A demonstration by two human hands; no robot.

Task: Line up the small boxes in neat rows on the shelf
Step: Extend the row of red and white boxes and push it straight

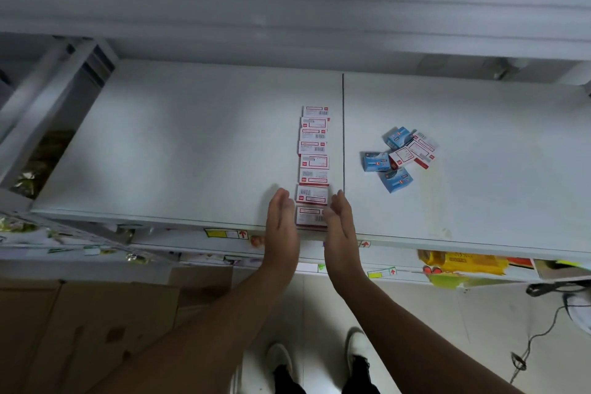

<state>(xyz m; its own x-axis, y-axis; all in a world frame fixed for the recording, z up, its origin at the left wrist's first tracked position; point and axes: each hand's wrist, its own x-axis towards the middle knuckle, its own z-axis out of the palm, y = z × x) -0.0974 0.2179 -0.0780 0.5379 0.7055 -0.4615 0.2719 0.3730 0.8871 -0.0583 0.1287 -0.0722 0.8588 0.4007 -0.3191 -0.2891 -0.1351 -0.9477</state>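
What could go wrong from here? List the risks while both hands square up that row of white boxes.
1. The nearest white-and-red box sits at the white shelf's front edge; a nudge from the left hand or right hand may tip it off.
2. Uneven pressing could skew the row of white-and-red boxes, already slightly staggered.
3. The loose pile of blue and white boxes remains unsorted.
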